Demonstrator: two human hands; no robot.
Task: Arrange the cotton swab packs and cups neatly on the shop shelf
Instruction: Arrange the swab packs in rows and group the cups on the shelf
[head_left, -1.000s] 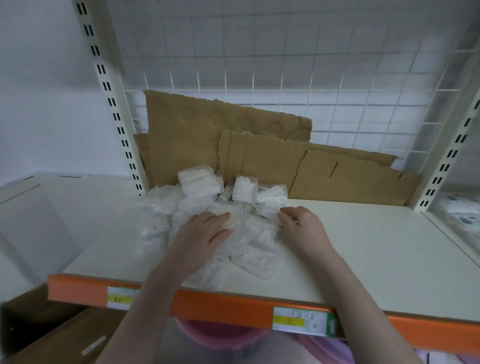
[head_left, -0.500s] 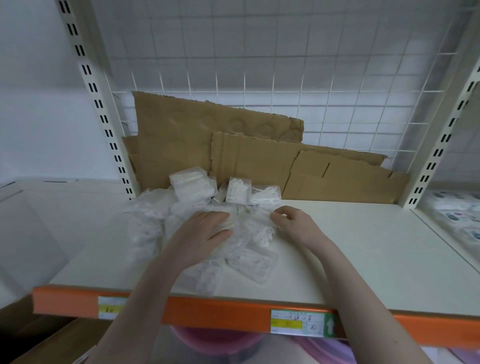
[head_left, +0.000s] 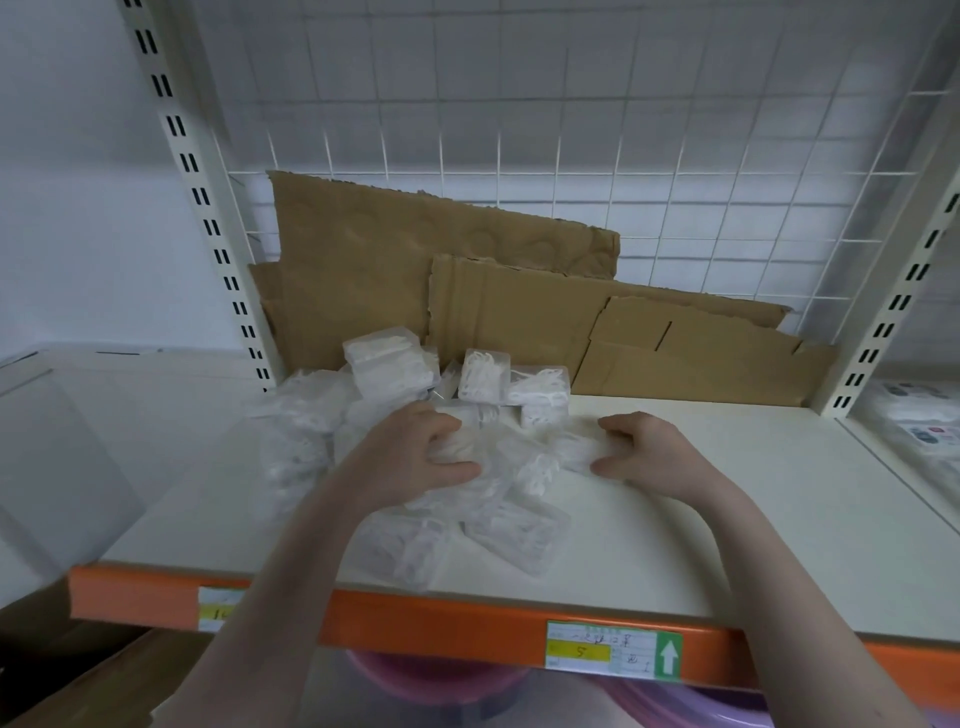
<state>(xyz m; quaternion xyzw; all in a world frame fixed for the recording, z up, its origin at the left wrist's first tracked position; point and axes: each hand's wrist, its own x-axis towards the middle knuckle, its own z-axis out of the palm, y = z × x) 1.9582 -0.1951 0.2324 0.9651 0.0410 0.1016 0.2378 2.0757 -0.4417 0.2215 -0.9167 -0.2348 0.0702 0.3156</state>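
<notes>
Shop shelf (head_left: 727, 519), loose heap of clear cotton swab packs (head_left: 467, 395).

Heap sits left of centre, against cardboard sheets (head_left: 519, 301) leaning on the wire grid back (head_left: 571, 130). Left hand (head_left: 410, 457) curled, gripping packs in the heap's middle; right hand (head_left: 644, 449) curled, pinching a pack (head_left: 576, 449) at the heap's right edge. Orange front rail (head_left: 441, 623) carries price label (head_left: 613, 649).

Packs (head_left: 415, 457) piled shelf (head_left: 727, 519) left — cardboard (head_left: 519, 301) behind.
</notes>
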